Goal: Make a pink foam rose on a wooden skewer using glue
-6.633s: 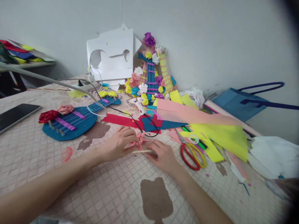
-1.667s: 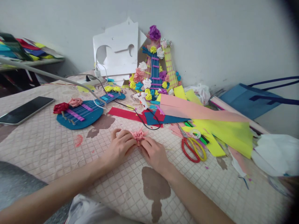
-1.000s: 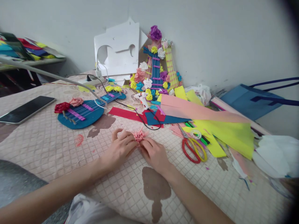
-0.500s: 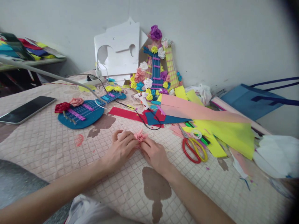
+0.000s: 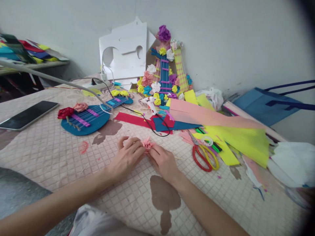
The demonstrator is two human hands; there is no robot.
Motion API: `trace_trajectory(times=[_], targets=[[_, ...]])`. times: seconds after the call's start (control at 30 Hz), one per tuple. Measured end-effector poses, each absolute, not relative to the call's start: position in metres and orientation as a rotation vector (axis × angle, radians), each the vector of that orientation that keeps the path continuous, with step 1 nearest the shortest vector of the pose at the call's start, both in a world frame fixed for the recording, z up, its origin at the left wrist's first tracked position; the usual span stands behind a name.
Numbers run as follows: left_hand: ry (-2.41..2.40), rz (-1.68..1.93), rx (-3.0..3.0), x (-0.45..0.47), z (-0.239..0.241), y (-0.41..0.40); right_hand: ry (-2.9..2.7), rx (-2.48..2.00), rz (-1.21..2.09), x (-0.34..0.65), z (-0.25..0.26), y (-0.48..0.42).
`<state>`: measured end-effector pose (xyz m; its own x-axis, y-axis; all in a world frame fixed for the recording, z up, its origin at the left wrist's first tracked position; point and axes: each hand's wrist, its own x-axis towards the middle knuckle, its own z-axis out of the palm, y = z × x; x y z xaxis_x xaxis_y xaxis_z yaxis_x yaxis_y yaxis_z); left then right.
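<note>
The left hand (image 5: pixel 129 156) and right hand (image 5: pixel 163 161) both pinch a pink flower (image 5: pixel 147 145); scissors (image 5: pixel 203 154) lie to the right, near yellow paper (image 5: pixel 242 142).

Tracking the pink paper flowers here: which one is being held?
The pink flower between the left hand and right hand. Other pink ones are on the blue guitar lying flat and among the upright guitars.

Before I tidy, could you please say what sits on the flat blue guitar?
The blue guitar carries a red flower, a pink flower, yellow flowers, purple strips, small pegs and strings. The surface under the flowers is hidden.
</note>
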<state>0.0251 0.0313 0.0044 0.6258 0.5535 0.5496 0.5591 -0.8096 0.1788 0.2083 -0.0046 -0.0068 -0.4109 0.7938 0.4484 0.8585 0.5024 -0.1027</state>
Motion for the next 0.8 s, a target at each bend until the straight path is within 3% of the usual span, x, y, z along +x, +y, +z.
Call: trace_trajectory(times=[0.8], targets=[[-0.893, -0.813, -2.804, 0.0234, 0.0002, 0.0332, -2.328, -1.419, -0.270, 0.2018, -0.0116, -0.0049]])
